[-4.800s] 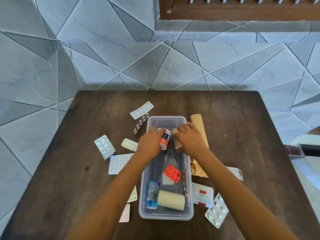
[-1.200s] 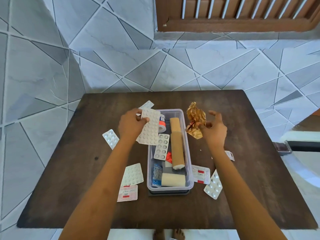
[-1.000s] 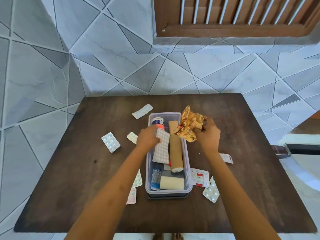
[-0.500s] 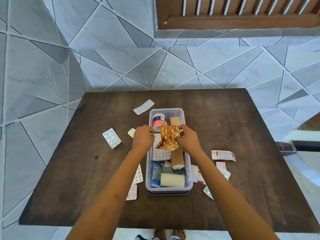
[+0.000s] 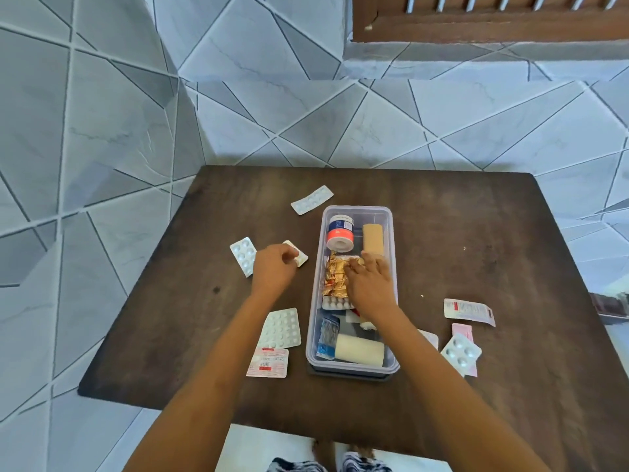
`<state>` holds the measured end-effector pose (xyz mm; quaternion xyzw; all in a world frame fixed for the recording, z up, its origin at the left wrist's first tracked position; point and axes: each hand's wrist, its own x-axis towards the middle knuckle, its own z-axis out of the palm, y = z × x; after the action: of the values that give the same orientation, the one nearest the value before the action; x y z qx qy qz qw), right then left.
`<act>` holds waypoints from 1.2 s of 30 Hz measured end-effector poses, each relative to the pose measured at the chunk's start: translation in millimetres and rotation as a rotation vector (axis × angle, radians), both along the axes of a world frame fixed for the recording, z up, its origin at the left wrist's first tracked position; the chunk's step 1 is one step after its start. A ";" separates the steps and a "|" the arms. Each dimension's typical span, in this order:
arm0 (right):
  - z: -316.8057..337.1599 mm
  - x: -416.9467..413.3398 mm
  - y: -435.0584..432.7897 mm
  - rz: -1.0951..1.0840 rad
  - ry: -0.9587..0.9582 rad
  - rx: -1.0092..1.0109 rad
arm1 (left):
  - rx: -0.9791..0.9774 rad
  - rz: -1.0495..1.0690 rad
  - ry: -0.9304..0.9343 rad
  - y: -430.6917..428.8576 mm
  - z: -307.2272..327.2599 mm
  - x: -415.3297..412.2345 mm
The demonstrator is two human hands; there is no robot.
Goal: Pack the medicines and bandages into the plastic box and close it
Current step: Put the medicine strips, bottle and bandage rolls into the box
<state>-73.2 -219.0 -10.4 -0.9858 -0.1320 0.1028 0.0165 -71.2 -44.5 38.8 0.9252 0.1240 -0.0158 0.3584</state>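
The clear plastic box (image 5: 357, 209) stands open mid-table. In it lie a red-and-white bottle (image 5: 340, 235), a tan bandage roll (image 5: 372, 238), a crumpled gold foil pack (image 5: 335, 279), a white blister strip (image 5: 335, 303), a blue sachet (image 5: 327, 337) and a white bandage roll (image 5: 359, 349). My right hand (image 5: 371, 284) lies flat inside the box, fingers spread, pressing on the gold pack. My left hand (image 5: 274, 267) is left of the box, fingers curled onto a small blister pack (image 5: 300, 256) on the table.
Loose on the dark wooden table (image 5: 476, 233): a blister pack (image 5: 243, 255), a long strip (image 5: 311, 199), a large white blister (image 5: 280, 328), a red-white pack (image 5: 268, 362), a sachet (image 5: 468, 310), a pink pack (image 5: 463, 330) and another blister (image 5: 461, 350). A dark lid (image 5: 350, 375) lies under the box.
My right hand has lowered the gold foil pack into the box and flattened onto it. My left hand has left the box and moved left to the small blister pack.
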 end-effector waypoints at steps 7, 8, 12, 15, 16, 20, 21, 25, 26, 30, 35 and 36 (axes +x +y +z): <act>19.1 -7.2 -4.6 -0.025 -0.048 0.135 | 0.386 -0.294 0.391 19.5 -16.7 -13.3; 25.0 -11.7 -9.2 -0.067 -0.091 0.258 | 0.454 -0.356 0.473 20.4 -22.1 -19.1; 39.7 -38.5 -39.7 -0.327 -0.255 0.622 | 0.627 -0.408 0.567 16.0 -40.9 -39.2; 35.6 -56.9 -60.5 -0.444 -0.248 0.647 | 0.608 -0.386 0.569 14.7 -42.5 -41.2; 31.9 -62.3 -64.9 -0.452 -0.233 0.638 | 0.591 -0.385 0.579 15.7 -42.1 -41.3; 15.9 -81.2 -78.3 -0.515 -0.162 0.622 | 0.604 -0.265 0.422 12.5 -32.2 -40.8; 12.5 -83.5 -81.3 -0.535 -0.124 0.606 | 0.622 -0.202 0.347 10.4 -23.9 -38.6; 2.2 -88.3 -96.1 -0.513 0.143 0.437 | 0.549 -0.122 0.127 -7.1 30.5 -25.4; 1.4 -89.3 -97.7 -0.479 0.211 0.380 | 0.475 -0.139 0.095 -14.3 43.7 -23.6; 0.2 -91.3 -93.9 -0.365 0.270 0.208 | 0.175 -0.213 0.112 -47.2 61.8 -26.9; 8.1 -82.8 -96.3 -0.359 0.260 0.147 | -0.024 -0.213 0.166 -62.2 31.3 -40.3; 11.5 -81.4 -99.0 -0.387 0.245 0.177 | -0.046 -0.197 0.161 -61.6 27.0 -42.4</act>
<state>-154.6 -318.0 1.1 -0.9676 0.0538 0.2046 0.1378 -113.5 -106.1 65.8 0.9200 0.0604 -0.1282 0.3653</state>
